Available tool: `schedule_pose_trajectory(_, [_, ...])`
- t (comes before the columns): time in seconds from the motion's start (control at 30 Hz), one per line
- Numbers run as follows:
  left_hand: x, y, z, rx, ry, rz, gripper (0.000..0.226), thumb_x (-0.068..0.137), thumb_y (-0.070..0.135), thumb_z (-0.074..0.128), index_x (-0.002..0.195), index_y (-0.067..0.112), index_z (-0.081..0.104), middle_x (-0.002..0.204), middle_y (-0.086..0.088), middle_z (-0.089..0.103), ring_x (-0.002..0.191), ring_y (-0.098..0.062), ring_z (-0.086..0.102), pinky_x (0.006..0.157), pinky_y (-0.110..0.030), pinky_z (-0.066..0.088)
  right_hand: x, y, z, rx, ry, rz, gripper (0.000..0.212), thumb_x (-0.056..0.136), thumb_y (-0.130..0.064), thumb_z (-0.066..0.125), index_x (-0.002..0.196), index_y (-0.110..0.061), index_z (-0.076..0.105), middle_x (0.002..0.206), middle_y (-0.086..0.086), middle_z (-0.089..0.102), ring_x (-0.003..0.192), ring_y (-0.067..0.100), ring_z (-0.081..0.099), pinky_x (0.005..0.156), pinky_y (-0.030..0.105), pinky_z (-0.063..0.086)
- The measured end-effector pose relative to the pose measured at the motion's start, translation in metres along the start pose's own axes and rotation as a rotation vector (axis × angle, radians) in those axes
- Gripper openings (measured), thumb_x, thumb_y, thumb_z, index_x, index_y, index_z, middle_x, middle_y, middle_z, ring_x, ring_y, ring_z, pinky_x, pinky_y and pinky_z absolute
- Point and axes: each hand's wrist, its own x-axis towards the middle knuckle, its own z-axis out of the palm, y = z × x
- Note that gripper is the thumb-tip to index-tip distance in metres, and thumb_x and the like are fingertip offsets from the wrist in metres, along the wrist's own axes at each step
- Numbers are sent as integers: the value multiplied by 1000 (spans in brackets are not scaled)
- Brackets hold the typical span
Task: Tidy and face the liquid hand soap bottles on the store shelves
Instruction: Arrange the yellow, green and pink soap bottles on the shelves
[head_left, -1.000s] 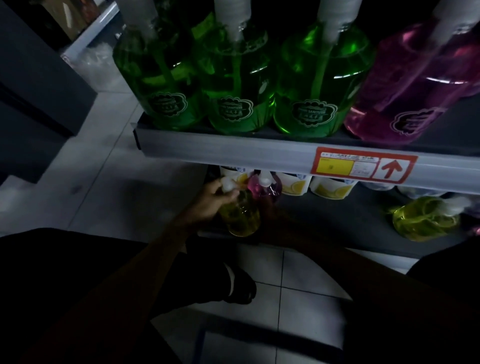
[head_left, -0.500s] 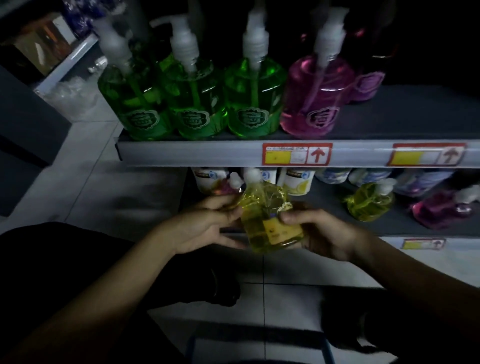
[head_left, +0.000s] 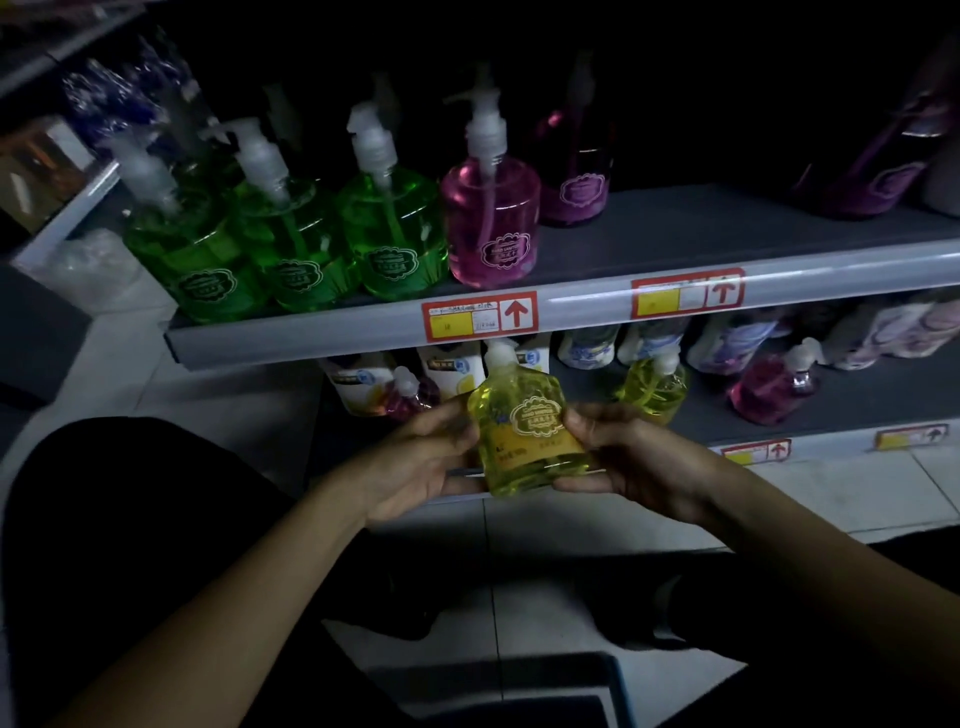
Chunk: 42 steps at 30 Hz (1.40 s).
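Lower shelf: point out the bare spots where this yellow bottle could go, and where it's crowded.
On the lower shelf, bare deck shows between the yellow soap bottle and the pink soap bottle, and right of the pink one. The back row of refill pouches is packed. The left end, by the small pink bottle, is tight.

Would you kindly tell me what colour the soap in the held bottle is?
Yellow; the held bottle shows best in the head view.
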Motion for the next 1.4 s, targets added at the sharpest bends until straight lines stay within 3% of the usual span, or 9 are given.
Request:
schedule_pose_trajectory(0.1, [-5,-7,1,31,-32,-7,86,48,27,94,123,15,56,122,-12,63,105,-28,66,75,-39,57,-7,-3,-2,-83,-24,21,37,75,-19,66,109,-5,62,96,7,72,90,20,71,73,36,61])
schedule_pose_trajectory(0.33, [-17,11,13,119,-32,174,99,44,26,95,133,19,50,119,-12,65,105,-28,65,77,-41,56,-23,-32,3,-328,-59,-101,47,75,-16,72,119,-6,57,111,13,68,97,27,70,75,43,59])
schedule_pose_trajectory(0.57, [-27,104,89,307,31,546,94,40,35,94,127,25,59,112,1,71,101,-13,68,72,-24,55,-56,-119,8,-455,68,-517,56,69,-9,79,121,-13,59,116,8,70,108,26,67,83,37,56])
schedule_pose_trajectory(0.73, [-35,181,161,528,-35,935,78,60,2,75,110,60,60,115,14,69,105,-10,66,79,-26,56,-101,-195,16,-476,114,-919,65,62,-13,84,121,-23,60,117,4,70,109,19,66,83,29,54])
schedule_pose_trajectory(0.83, [-28,227,203,806,-40,1161,80,73,-3,76,131,47,51,127,19,61,116,-2,58,89,-23,52,-120,-238,12,-532,231,-1162,81,57,-16,88,128,-21,51,121,2,67,112,17,65,87,31,55])
schedule_pose_trajectory(0.9, [-19,253,224,991,44,1304,75,80,-4,70,141,33,44,133,16,56,122,0,53,97,-24,48,-129,-267,8,-614,315,-1277,93,55,-24,90,135,-24,43,125,0,63,114,15,63,92,34,55])
schedule_pose_trajectory(1.03, [-1,298,258,1387,288,1535,73,85,-2,63,147,24,35,142,7,45,128,-3,42,102,-9,32,-131,-315,-7,-735,372,-1386,101,64,6,82,143,-27,27,125,6,57,109,19,66,84,34,58])
schedule_pose_trajectory(1.23, [6,333,259,1805,966,1476,34,97,30,46,126,16,57,125,-13,45,116,-28,42,87,-35,43,-109,-355,-41,-630,428,-1218,82,61,-16,81,133,-35,44,130,8,55,108,27,64,79,40,59])
schedule_pose_trajectory(1.4, [4,328,256,1962,1068,1328,45,98,46,33,129,21,55,123,-20,44,116,-35,36,87,-43,40,-98,-359,-47,-618,352,-1073,65,71,-13,76,127,-33,50,120,7,59,103,21,66,74,29,59])
